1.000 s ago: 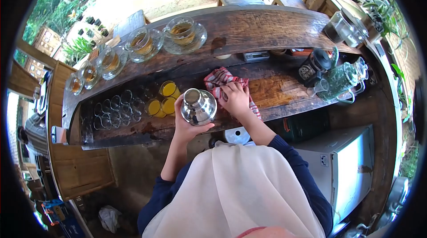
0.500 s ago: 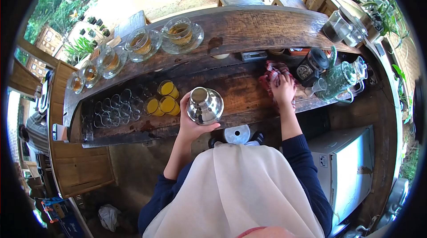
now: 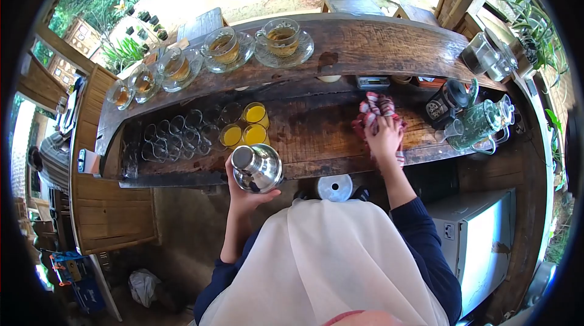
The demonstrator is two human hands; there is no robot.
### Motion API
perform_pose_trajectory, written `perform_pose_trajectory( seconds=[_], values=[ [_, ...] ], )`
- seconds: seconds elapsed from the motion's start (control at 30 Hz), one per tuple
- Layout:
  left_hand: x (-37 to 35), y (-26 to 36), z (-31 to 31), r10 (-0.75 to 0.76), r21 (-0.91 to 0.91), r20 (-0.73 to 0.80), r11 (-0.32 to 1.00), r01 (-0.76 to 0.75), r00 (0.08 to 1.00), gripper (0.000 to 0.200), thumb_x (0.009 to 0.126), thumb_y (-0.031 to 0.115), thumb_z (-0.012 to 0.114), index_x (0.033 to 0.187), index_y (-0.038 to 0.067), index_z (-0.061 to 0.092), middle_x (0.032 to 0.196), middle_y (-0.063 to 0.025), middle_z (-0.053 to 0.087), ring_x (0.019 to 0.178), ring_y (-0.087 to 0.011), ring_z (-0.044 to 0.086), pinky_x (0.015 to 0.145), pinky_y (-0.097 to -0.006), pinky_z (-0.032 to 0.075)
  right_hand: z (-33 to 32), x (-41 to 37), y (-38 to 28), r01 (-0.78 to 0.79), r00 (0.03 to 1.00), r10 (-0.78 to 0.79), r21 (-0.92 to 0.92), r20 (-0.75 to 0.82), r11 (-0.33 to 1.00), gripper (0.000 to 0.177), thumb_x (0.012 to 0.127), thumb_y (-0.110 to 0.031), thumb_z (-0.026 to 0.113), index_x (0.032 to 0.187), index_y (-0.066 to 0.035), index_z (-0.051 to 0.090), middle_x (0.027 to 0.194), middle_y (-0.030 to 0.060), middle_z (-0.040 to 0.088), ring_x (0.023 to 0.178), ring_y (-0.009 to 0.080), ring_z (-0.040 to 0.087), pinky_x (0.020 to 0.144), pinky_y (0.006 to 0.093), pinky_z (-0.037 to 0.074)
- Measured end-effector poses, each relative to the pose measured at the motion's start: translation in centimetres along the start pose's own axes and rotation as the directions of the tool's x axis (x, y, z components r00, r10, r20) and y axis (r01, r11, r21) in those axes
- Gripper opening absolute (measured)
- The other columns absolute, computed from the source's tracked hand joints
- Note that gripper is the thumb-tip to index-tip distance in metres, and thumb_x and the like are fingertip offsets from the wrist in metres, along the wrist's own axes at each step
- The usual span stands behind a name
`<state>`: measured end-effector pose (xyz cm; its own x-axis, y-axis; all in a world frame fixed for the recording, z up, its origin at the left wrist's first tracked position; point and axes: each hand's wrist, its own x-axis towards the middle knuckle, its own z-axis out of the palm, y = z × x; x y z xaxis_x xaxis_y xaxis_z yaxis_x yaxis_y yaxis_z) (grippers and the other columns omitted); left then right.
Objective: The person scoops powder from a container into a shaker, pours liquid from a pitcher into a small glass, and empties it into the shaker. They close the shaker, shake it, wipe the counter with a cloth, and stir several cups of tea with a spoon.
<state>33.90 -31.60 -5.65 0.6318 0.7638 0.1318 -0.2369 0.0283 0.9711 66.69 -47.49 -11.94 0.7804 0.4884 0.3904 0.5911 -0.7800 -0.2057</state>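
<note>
Shaker in L hand, cloth under R hand

The L hand, just below ctr frame, gripped the metal shaker, fingers round its L side & thumb at its lower R. The shaker was held up near the front edge of the lower counter, its capped top tilted toward upper L. Right of ctr, the R hand pressed down on the bunched red/white cloth, fingers curled over its folds, cloth lying on the counter's bare wood.

Just above the shaker in frame stood 3 yellow drinks, grouped close. Further L were rows of clear glasses. Up top, ctr to upper L, 5 cups of brown liquid lined the raised shelf; the nearer ones clearly had glass saucers. Small scale sat under the shelf, above the cloth in frame. On the R side were a dark press pot & a green speckled pot w/ spout up. Clear jars stood at the shelf's R end, upper R. Round stool top showed below the counter, btwn the arms.
</note>
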Motion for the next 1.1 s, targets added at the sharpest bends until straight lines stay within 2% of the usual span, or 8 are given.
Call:
perform_pose_trajectory(
  seconds=[0.03,0.23,0.37,0.53,0.67,0.93,1.0,1.1],
  values=[
    [-0.1,-0.2,-0.3,0.054,0.023,0.014,0.998,-0.054,0.998,0.111,0.048,0.011,0.091,0.134,0.011,0.021,0.125,-0.0094,0.041,0.113,-0.0225,0.049,0.093,-0.0375,0.046,0.2,-0.7,-1.6,0.055,0.999,-0.055,0.023,-0.005,0.998,0.038,0.070,-0.036,0.065,0.100,-0.013,0.063,0.109,0.0066,0.058,0.106,0.0301,0.051,0.088,0.0577,0.038],
    [-0.5,-0.2,-1.0,0.020,-0.012,-0.001,1.000,-0.020,1.000,0.110,0.048,0.015,0.092,0.133,0.010,0.022,0.124,-0.0097,0.042,0.113,-0.0220,0.049,0.092,-0.0366,0.045,0.6,-4.6,-12.3,0.331,0.931,-0.357,0.248,0.070,0.911,0.034,0.073,-0.034,0.062,0.101,-0.015,0.062,0.104,0.0044,0.055,0.104,0.0276,0.048,0.090,0.0599,0.033],
    [-0.5,0.1,-0.8,0.008,0.105,0.036,0.994,-0.012,0.999,0.108,0.048,0.020,0.091,0.132,0.008,0.024,0.123,-0.0102,0.042,0.113,-0.0219,0.049,0.094,-0.0365,0.043,1.3,-4.4,-16.8,0.375,0.907,-0.409,0.248,0.101,0.893,0.042,0.068,-0.034,0.067,0.105,-0.016,0.060,0.105,0.0032,0.054,0.105,0.0259,0.047,0.088,0.0552,0.035],
    [-0.3,0.0,0.0,0.009,0.103,0.071,0.995,-0.016,0.997,0.109,0.049,0.019,0.091,0.133,0.007,0.024,0.123,-0.0105,0.043,0.115,-0.0227,0.048,0.096,-0.0371,0.042,2.2,-2.7,-16.4,0.381,0.881,-0.447,0.331,0.152,0.863,0.041,0.071,-0.035,0.067,0.106,-0.015,0.059,0.109,0.0041,0.052,0.109,0.0274,0.046,0.089,0.0602,0.035],
    [0.7,-0.1,1.1,0.049,0.068,0.141,0.996,-0.059,0.989,0.110,0.049,0.018,0.091,0.134,0.007,0.023,0.125,-0.0109,0.043,0.116,-0.0231,0.047,0.097,-0.0376,0.041,2.6,-1.4,-13.6,0.322,0.919,-0.371,0.282,0.137,0.904,0.040,0.072,-0.035,0.066,0.107,-0.015,0.059,0.109,0.0033,0.054,0.110,0.0263,0.047,0.088,0.0588,0.036],
    [2.1,-0.7,3.6,0.112,0.041,0.279,0.991,-0.128,0.954,0.108,0.050,0.017,0.091,0.134,0.008,0.024,0.126,-0.0108,0.042,0.116,-0.0233,0.048,0.097,-0.0379,0.042,2.0,1.6,-3.7,0.094,0.992,-0.089,0.060,-0.087,0.994,0.036,0.074,-0.036,0.062,0.104,-0.015,0.062,0.103,0.0031,0.059,0.101,0.0265,0.053,0.082,0.0541,0.040],
    [2.2,-0.4,4.1,0.103,0.054,0.304,0.991,-0.125,0.947,0.108,0.050,0.017,0.091,0.134,0.009,0.024,0.126,-0.0107,0.042,0.116,-0.0232,0.048,0.097,-0.0377,0.042,0.8,1.9,-0.9,-0.047,0.998,0.046,0.041,0.031,0.998,0.043,0.074,-0.037,0.065,0.110,-0.014,0.060,0.115,0.0052,0.056,0.110,0.0300,0.050,0.089,0.0566,0.038],
    [2.5,-0.8,4.6,0.086,0.050,0.315,0.993,-0.107,0.945,0.108,0.049,0.017,0.092,0.133,0.009,0.025,0.126,-0.0103,0.043,0.116,-0.0227,0.048,0.097,-0.0372,0.042,0.3,1.6,3.5,-0.124,0.992,0.122,-0.027,-0.043,0.992,0.042,0.073,-0.038,0.065,0.108,-0.014,0.060,0.112,0.0054,0.056,0.107,0.0296,0.050,0.087,0.0554,0.038]
  ],
)
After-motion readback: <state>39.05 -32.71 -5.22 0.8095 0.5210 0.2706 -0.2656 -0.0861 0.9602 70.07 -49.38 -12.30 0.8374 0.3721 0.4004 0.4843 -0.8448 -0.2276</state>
